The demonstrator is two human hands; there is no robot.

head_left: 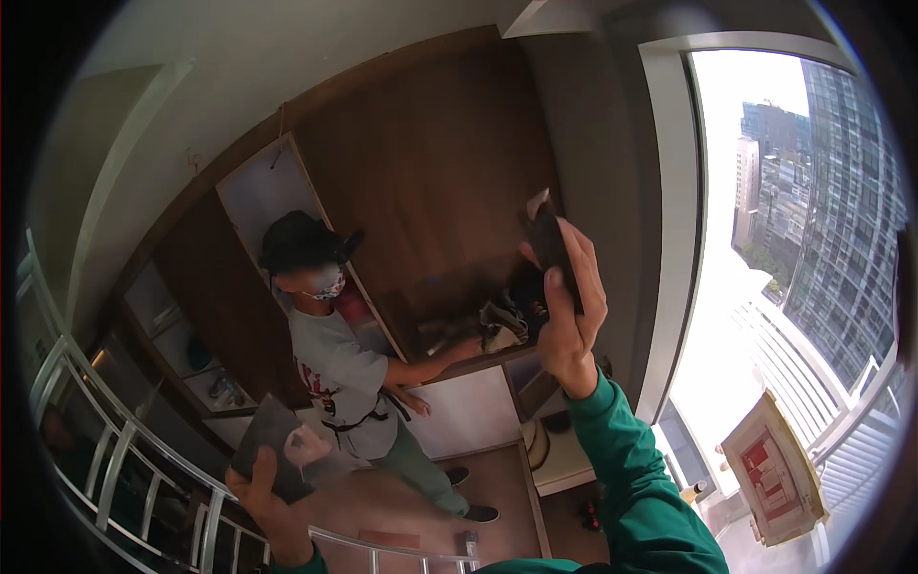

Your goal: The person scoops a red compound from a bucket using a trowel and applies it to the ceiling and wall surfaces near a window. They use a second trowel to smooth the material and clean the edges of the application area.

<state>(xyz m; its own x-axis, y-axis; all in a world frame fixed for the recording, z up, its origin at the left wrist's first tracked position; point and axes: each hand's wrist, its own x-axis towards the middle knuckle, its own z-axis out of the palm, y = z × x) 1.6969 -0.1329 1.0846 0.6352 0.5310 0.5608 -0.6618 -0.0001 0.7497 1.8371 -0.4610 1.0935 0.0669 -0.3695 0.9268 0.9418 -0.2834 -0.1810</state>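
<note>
My right hand [574, 330], in a green sleeve, is raised in front of the dark wall beside the window. Its fingers and thumb grip a dark flat scraper-like tool [555, 251], seen nearly edge-on, with a pale patch at its upper end. Lower at the left, my left hand [258, 493] holds a dark, roughly square flat plate [265, 432]. A pale smeared lump, perhaps putty, shows at the plate's right side; blur hides its detail. Both tools are apart from each other.
A metal ladder [120, 445] curves along the left and bottom. Below stands a person [339, 354] in a cap and mask, reaching into a brown cabinet [421, 163]. At right are a bright window [765, 239] and a cardboard-like box [776, 471].
</note>
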